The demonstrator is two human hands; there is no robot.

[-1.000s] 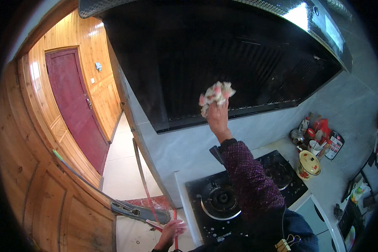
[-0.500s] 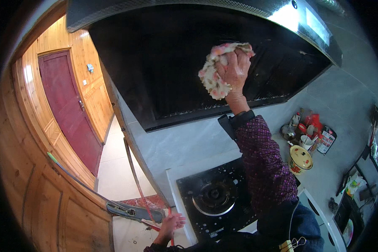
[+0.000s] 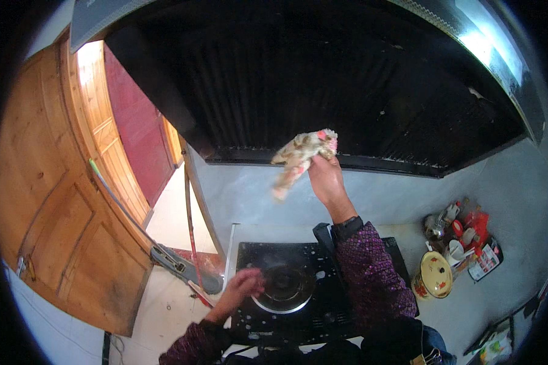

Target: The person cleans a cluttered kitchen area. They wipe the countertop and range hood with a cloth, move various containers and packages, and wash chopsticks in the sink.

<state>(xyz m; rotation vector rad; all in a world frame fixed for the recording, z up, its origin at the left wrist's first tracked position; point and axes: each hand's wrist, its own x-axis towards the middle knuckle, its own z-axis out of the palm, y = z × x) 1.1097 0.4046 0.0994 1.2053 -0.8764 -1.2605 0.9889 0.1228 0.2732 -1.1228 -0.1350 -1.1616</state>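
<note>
Since half a second ago, the right hand (image 3: 327,182) has come down from the dark underside of the range hood (image 3: 347,73) to near its lower edge, and the left hand (image 3: 243,287) has swung in from beside the black cooktop (image 3: 329,304) to over its left part. The cloth (image 3: 307,152), pale with pink and brownish patches, was spread under the palm; now it hangs bunched from the right hand, pinched between thumb and fingers, its loose end blurred. It is above the cooktop, in front of the hood's edge, and from here I can't tell whether it touches the hood. The left hand is loosely spread, fingers a little bent and smeared by motion, by the left burner (image 3: 284,286); whether it touches the cooktop I can't make out. A purple patterned sleeve (image 3: 377,267) crosses over the cooktop's right side, with a dark band (image 3: 347,226) at the wrist. To the right of the cooktop stands a yellow lidded pot (image 3: 436,275), and behind that pot are a white cup (image 3: 455,250) and something red (image 3: 480,226). A wooden door (image 3: 73,182) stands well off to the cooktop's left.
</note>
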